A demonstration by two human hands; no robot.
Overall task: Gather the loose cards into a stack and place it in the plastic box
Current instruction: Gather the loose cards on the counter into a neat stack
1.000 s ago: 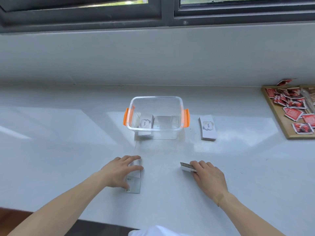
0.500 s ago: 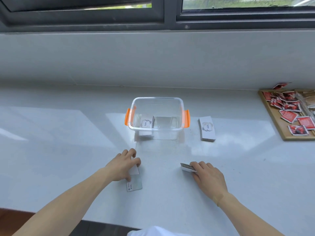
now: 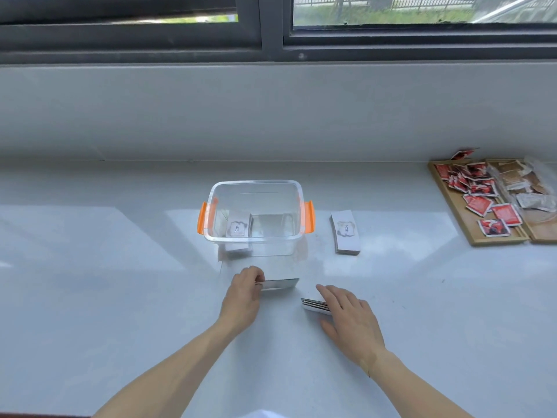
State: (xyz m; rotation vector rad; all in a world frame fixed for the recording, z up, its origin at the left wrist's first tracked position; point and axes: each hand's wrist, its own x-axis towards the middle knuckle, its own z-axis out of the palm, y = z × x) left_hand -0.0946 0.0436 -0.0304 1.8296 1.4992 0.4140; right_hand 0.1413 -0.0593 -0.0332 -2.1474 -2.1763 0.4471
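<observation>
A clear plastic box [image 3: 256,236] with orange handles stands on the white counter, and a stack of cards [image 3: 238,229] lies inside at its left. My left hand [image 3: 242,292] pinches a few loose cards [image 3: 278,284], lifted just above the counter in front of the box. My right hand [image 3: 346,312] lies flat on a small pile of cards [image 3: 315,305] on the counter, its fingers covering most of it. Another stack of cards [image 3: 345,232] rests to the right of the box.
A wooden tray [image 3: 470,233] with several red packets and clear wrapped packets sits at the far right. A grey wall and a window sill rise behind the counter. The counter's front edge runs below my forearms.
My left hand has picked the loose cards up off the counter and carried them right and forward, toward my right hand. The right hand has stayed on its pile.
</observation>
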